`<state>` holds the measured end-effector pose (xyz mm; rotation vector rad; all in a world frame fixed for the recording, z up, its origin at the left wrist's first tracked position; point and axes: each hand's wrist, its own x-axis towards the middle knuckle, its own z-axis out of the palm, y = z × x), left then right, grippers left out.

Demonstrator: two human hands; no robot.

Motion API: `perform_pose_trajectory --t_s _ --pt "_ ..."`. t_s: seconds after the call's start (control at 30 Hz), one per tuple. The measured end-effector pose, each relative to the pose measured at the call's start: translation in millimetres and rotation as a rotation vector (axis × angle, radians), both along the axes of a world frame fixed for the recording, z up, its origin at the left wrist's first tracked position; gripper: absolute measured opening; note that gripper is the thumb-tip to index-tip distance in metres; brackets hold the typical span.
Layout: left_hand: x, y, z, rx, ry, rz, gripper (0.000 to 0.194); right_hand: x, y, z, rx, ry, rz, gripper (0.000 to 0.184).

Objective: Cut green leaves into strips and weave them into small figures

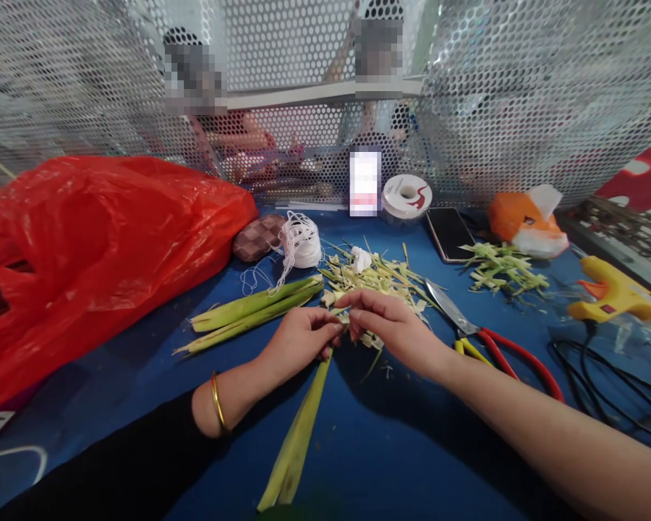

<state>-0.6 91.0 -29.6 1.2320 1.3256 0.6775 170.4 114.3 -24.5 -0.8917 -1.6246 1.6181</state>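
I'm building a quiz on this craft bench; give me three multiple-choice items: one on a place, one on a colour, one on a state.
1. Where do the scissors lie?
A right of the hands
B on the red bag
C behind the mesh

2. What colour is the glue gun?
A green
B yellow
C white

3. The long green leaf strip is:
A lying untouched
B in the bag
C pinched at its top by both hands

A: they rest beside the right hand.
B: its body is yellow.
C: the left hand and right hand meet on it.
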Motion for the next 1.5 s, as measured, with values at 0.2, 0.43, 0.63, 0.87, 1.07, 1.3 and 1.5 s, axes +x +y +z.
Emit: perform_pose_trajectory --t_s 0.2,0.43,0.63,0.87,1.07,1.3,1.5 --pt "-4.3 1.8 -3.7 -0.017 -0.050 -0.074 0.014 -0.7 -3.8 -5.7 0.265 -0.069 0.042 0.021" --pt "-8.4 1.5 -0.9 0.016 -0.027 -0.191 0.012 -0.1 -4.9 -12.3 0.266 -0.056 0.045 0.025" --pt "-4.0 1.3 -2.4 -0.064 -0.068 -0.046 0.011 2.8 -2.1 -4.2 0.462 -0.039 -0.057 0.038" --pt "-3.9 1.3 1.5 -0.117 -0.084 0.016 0.016 7.0 -2.3 5.2 0.525 -0.649 -0.104 0.016" --pt "-4.9 2.2 -0.9 -0.104 -0.107 0.041 0.015 3.7 -1.8 -3.5 0.438 -0.704 -0.032 0.009" --pt "-5.6 1.1 -1.6 -0.124 -0.127 0.077 0.010 6.7 3.9 0.4 0.197 -0.523 0.026 0.011" --pt "-7.1 3.2 1.6 -0.147 -0.160 0.110 0.006 7.9 -2.8 9.7 0.252 -0.604 0.168 0.008"
